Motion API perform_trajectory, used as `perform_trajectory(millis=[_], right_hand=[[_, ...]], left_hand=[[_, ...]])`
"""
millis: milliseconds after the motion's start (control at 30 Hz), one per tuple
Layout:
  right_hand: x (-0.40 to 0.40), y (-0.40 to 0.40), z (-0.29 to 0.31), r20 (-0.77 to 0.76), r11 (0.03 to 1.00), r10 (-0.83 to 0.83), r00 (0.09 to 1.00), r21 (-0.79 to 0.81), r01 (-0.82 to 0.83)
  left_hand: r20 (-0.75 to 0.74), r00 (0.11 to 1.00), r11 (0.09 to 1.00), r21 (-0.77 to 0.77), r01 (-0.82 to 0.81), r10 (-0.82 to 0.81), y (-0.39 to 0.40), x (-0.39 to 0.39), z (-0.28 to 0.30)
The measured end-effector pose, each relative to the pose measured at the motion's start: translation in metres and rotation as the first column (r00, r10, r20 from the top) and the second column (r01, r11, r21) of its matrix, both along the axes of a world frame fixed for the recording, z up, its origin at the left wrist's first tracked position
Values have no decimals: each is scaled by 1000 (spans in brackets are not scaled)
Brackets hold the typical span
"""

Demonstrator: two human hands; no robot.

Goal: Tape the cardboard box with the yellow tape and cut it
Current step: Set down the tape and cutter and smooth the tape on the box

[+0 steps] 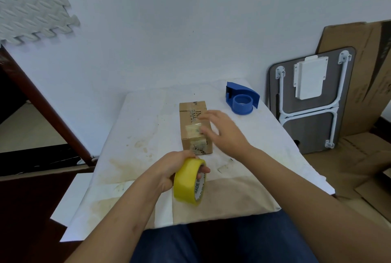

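A small cardboard box [191, 127] with old clear tape and printed letters lies on the white-covered table [146, 136]. My left hand [175, 169] grips a roll of yellow tape [188, 182], held on edge just in front of the box, fingers through its core. My right hand [224, 131] hovers with spread fingers at the box's right side, blurred, holding nothing; it hides the box's right edge.
A blue tape dispenser [242, 98] stands at the table's far right corner. A folded table [311, 102] and flat cardboard sheets [364, 85] lean against the wall on the right. A dark wooden frame [46, 110] stands to the left. The cloth is stained.
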State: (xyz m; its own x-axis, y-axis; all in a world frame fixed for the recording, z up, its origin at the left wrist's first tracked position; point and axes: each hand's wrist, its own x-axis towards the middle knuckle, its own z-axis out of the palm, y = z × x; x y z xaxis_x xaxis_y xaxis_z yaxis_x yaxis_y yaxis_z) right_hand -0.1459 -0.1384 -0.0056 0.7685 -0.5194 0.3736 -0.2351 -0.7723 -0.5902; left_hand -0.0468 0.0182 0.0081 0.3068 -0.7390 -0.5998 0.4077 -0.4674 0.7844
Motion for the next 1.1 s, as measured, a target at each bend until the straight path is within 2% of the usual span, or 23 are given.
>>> perform_trajectory(millis=[100, 367, 467, 567, 667, 733, 767, 833, 933, 1100], right_hand=[[11, 8, -6, -120, 995, 88, 989, -28, -93], [9, 10, -19, -43, 999, 48, 998, -7, -49], [6, 11, -17, -34, 999, 34, 999, 29, -33], [5, 12, -15, -39, 994, 46, 998, 99, -42], [0, 14, -7, 47, 988, 15, 999, 153, -22], [-6, 18, -1, 166, 984, -93, 982, 165, 66], [-11, 20, 2, 190, 971, -159, 969, 207, 119], [-22, 25, 5, 139, 921, -233, 963, 350, 172], [-43, 35, 2, 46, 857, -220, 974, 487, 170], [-77, 35, -2, 86, 747, -315, 945, 637, 191]], left_hand=[[15, 1000, 1000, 4, 10, -10, 2, -2, 1], [41, 997, 997, 26, 72, -73, 11, 3, 5], [36, 994, 994, -3, 106, -105, 17, 2, 10], [101, 985, 988, -54, 144, -138, 24, 3, 15], [190, 971, 983, -83, 163, -145, 29, 8, 17], [206, 968, 981, -100, 168, -145, 30, 11, 16], [195, 971, 981, -114, 160, -136, 30, 10, 16], [163, 980, 979, -153, 135, -110, 25, 3, 15], [108, 991, 967, -236, 99, -75, 10, -16, 12], [6, 1000, 942, -335, 6, -4, -22, -46, 4]])
